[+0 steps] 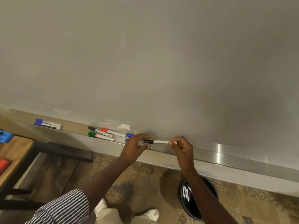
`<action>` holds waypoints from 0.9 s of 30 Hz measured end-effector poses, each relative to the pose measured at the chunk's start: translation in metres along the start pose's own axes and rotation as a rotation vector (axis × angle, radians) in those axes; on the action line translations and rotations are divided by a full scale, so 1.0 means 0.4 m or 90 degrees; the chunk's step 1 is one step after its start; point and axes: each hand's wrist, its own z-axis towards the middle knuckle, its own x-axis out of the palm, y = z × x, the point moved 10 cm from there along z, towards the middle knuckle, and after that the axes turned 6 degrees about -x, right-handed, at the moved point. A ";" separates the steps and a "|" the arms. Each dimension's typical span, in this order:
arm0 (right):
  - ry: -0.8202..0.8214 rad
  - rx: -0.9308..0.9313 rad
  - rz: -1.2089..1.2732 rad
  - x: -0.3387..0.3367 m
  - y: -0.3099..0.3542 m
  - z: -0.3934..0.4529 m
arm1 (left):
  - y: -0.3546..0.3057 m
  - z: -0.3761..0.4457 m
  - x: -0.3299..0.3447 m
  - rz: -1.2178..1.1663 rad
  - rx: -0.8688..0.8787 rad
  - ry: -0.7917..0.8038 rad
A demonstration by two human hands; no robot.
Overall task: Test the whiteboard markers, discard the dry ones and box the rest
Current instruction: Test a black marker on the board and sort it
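Observation:
A black-capped whiteboard marker [156, 141] is held level just above the metal tray [226, 156] under the whiteboard [145, 54]. My left hand [135, 147] grips its capped end, and my right hand [181, 147] pinches the white barrel's other end. Under my left hand another marker with a pink label partly shows. On the tray lie a black, a red and a green marker [101, 136] in a cluster, a blue-capped one [129, 135] by my left hand, and two blue markers [47, 124] further left.
A black bin [198, 201] on the patterned floor below my right arm holds several markers. A wooden table [14, 152] stands at the left with a blue object [4, 135] and a red object [4, 164] on it. My shoes show at the bottom.

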 end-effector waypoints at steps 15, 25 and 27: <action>0.121 0.121 0.384 0.297 0.191 -0.032 | -0.093 -0.074 -0.240 -0.305 -0.029 -0.053; 0.054 0.012 0.387 0.498 0.383 -0.025 | -0.114 -0.067 -0.467 -0.395 0.034 -0.052; 0.032 -0.006 0.403 0.550 0.423 -0.021 | -0.109 -0.065 -0.510 -0.422 0.046 -0.053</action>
